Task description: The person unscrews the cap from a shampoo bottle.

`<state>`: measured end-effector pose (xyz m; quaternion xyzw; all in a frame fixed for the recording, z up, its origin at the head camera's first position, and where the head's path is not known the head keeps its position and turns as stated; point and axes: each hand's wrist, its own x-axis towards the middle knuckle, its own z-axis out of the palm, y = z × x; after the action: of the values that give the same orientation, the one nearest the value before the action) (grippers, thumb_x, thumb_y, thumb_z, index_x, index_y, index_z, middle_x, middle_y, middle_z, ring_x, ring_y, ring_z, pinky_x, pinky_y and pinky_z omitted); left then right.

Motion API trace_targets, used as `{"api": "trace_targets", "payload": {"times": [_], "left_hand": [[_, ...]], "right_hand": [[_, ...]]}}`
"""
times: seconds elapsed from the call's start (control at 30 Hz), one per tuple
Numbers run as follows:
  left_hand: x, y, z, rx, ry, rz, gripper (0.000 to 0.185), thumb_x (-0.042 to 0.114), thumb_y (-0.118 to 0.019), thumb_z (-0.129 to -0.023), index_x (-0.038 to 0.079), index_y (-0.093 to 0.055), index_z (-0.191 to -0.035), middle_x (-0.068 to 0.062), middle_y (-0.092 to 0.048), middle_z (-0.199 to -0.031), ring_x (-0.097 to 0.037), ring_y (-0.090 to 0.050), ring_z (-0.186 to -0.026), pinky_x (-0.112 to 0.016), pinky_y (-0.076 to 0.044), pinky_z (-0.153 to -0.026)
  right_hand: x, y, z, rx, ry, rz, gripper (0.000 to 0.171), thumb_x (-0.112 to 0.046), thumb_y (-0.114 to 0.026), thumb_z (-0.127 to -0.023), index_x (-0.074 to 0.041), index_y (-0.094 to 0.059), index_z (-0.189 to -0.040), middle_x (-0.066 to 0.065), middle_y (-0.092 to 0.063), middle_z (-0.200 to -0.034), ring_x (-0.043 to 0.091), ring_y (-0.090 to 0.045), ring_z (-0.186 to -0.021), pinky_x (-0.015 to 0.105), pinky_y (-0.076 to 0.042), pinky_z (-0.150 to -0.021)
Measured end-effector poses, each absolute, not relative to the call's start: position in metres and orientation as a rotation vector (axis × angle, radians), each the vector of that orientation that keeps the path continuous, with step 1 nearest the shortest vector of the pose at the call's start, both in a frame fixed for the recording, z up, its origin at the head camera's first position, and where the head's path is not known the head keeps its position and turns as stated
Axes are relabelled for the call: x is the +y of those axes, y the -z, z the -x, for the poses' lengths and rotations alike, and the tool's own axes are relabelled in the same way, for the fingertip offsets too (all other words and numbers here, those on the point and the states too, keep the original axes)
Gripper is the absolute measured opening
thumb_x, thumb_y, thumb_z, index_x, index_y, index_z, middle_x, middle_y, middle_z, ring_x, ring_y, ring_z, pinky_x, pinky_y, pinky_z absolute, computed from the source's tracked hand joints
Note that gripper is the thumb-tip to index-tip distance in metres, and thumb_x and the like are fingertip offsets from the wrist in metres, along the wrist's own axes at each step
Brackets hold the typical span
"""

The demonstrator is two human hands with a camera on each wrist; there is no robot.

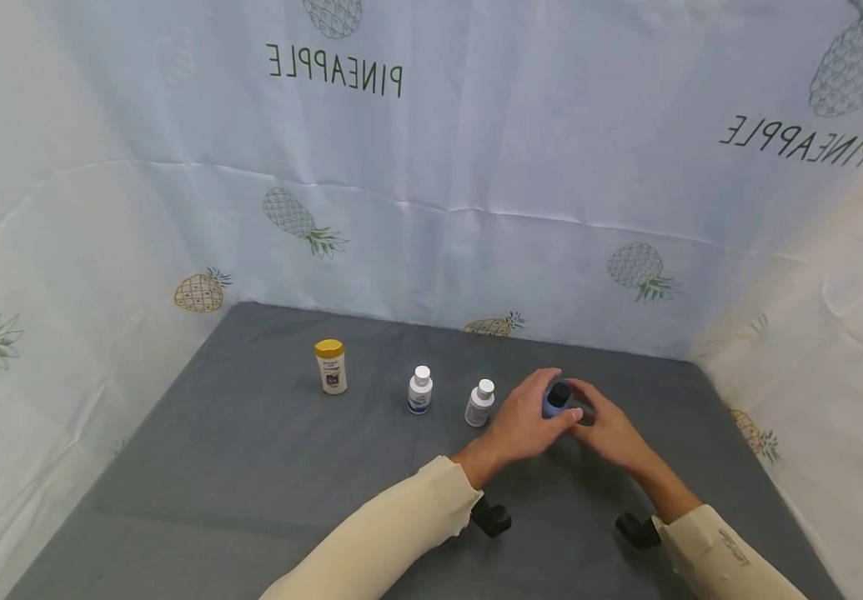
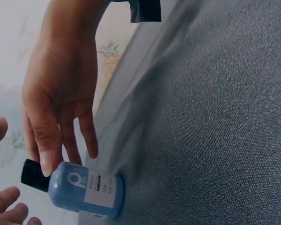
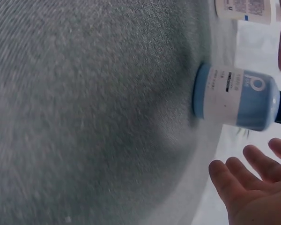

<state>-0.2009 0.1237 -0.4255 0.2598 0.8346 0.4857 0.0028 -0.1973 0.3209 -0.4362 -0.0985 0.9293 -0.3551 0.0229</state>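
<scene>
A blue bottle (image 1: 554,400) with a black cap stands upright on the grey cloth, between both hands. My left hand (image 1: 524,421) is around its left side, fingers spread; in the left wrist view the left fingers (image 2: 9,204) show apart from it. On the other side is my right hand (image 1: 614,433), its fingers loosely bent. The right thumb (image 2: 48,161) overlaps the bottle's neck in the left wrist view; whether it touches, I cannot tell. The right wrist view shows the right fingers (image 3: 243,173) off the blue bottle's body (image 3: 234,96).
Left of the hands stand two white bottles with white caps, one near (image 1: 479,404) and one farther left (image 1: 419,390). A white bottle with a yellow lid (image 1: 331,367) stands beyond them. Pineapple-print curtains (image 1: 439,167) enclose the grey-covered table (image 1: 251,467) behind and at the sides.
</scene>
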Motion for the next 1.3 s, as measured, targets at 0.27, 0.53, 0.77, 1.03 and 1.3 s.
{"api": "trace_targets", "payload": {"times": [0.27,0.53,0.77,1.03,1.3], "left_hand": [[0.13,0.432,0.21,2.605,-1.517,-0.756,0.061,0.038,-0.064,-0.104,0.013,-0.046,-0.157,-0.007,-0.049,-0.162,-0.024,-0.051,-0.148,-0.039,-0.046,-0.12],[0.136,0.436,0.215,2.61,-1.57,-0.703,0.053,0.033,-0.068,-0.102,0.016,-0.055,-0.15,-0.007,-0.065,-0.146,-0.024,-0.066,-0.129,-0.03,-0.055,-0.105],[0.14,0.439,0.217,2.582,-1.633,-0.715,0.046,0.027,-0.07,-0.101,0.014,-0.061,-0.145,-0.008,-0.069,-0.14,-0.021,-0.069,-0.123,-0.026,-0.055,-0.101],[0.141,0.44,0.22,2.605,-1.627,-0.681,0.042,0.025,-0.069,-0.101,0.014,-0.064,-0.141,-0.007,-0.071,-0.137,-0.021,-0.069,-0.122,-0.027,-0.055,-0.102],[0.142,0.44,0.222,2.656,-1.603,-0.644,0.038,0.023,-0.069,-0.101,0.017,-0.067,-0.139,-0.006,-0.072,-0.136,-0.019,-0.069,-0.122,-0.029,-0.056,-0.102]], "right_hand": [[0.319,0.446,0.204,2.828,1.212,0.301,0.069,-0.015,-0.074,-0.097,0.008,-0.04,-0.152,0.033,-0.055,-0.146,0.05,-0.055,-0.136,0.061,-0.052,-0.106],[0.324,0.456,0.206,2.758,1.301,0.282,0.06,-0.018,-0.078,-0.094,0.005,-0.053,-0.143,0.026,-0.066,-0.134,0.033,-0.071,-0.114,0.032,-0.06,-0.088],[0.325,0.461,0.205,2.739,1.355,0.241,0.059,-0.017,-0.08,-0.093,0.004,-0.055,-0.143,0.025,-0.068,-0.133,0.033,-0.072,-0.117,0.023,-0.061,-0.086],[0.32,0.464,0.207,2.758,1.358,0.178,0.061,-0.019,-0.08,-0.093,0.003,-0.055,-0.145,0.027,-0.066,-0.138,0.039,-0.069,-0.124,0.037,-0.063,-0.093],[0.317,0.468,0.209,2.878,1.275,0.164,0.053,-0.023,-0.082,-0.091,-0.001,-0.064,-0.137,0.024,-0.069,-0.134,0.038,-0.071,-0.12,0.041,-0.062,-0.095]]}}
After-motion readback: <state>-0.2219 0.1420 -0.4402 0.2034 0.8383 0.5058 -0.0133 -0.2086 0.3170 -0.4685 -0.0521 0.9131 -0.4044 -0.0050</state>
